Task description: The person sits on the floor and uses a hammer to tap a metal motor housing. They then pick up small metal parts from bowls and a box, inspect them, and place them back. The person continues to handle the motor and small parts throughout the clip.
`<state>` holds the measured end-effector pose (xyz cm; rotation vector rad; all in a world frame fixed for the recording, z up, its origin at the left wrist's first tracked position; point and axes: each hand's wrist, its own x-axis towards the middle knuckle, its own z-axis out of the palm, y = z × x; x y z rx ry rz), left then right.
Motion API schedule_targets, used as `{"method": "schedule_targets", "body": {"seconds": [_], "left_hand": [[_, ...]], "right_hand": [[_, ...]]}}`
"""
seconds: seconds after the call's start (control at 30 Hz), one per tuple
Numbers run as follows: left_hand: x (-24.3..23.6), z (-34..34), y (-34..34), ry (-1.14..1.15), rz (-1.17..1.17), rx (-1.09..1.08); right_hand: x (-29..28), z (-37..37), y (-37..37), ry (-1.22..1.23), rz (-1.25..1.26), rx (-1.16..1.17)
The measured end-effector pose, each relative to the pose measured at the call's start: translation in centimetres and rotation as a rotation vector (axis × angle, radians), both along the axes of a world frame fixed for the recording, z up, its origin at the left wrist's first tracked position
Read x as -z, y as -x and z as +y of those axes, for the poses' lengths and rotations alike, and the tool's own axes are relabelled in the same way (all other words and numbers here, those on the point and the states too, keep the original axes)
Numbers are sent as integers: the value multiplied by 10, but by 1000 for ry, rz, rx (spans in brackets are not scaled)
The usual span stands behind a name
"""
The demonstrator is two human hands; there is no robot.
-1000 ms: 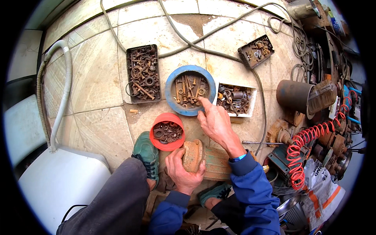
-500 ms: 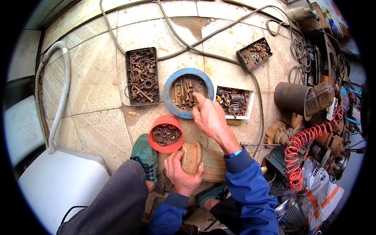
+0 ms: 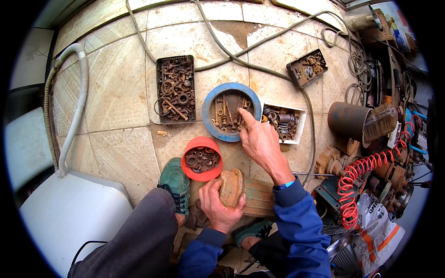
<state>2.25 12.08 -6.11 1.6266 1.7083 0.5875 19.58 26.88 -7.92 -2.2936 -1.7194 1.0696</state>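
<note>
My right hand (image 3: 263, 142) reaches into a blue round tray (image 3: 206, 110) with its index finger stretched out. Its fingertip is at the rusty bolts (image 3: 224, 112) lying inside; the other fingers are partly curled, and nothing shows in them. My left hand (image 3: 219, 206) is closed around a rusty, rounded metal part with a flange (image 3: 230, 187). Behind that part lies a rusty metal body with worn green paint (image 3: 259, 197); whether the two are joined I cannot tell. A red bucket (image 3: 191, 174) of rusty nuts and washers stands just beyond my left hand.
A black crate of rusty hardware (image 3: 175, 90) stands far left of the tray. Right of it are a white box (image 3: 298, 125) and a small dark box (image 3: 307, 69). Cables (image 3: 259, 67) cross the tiles. A red coiled hose (image 3: 347, 194) and metal parts crowd the right side.
My right index finger has shifted slightly among the bolts, and some lie differently in the tray. The whole view has moved a little. My left hand keeps its hold.
</note>
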Motion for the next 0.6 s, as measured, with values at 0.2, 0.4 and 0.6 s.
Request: {"method": "schedule_targets", "body": {"seconds": [0.2,0.4,0.6], "left_hand": [[0,0,-1,-1,-3,-2],[0,-1,-1,-7,2,-1],[-1,1,-2,-13,7,-6]], "right_hand": [[-3,-11,4,16,-23,94],[-4,-20,1,73,88,254],[-5,-26,13,266,37,47]]}}
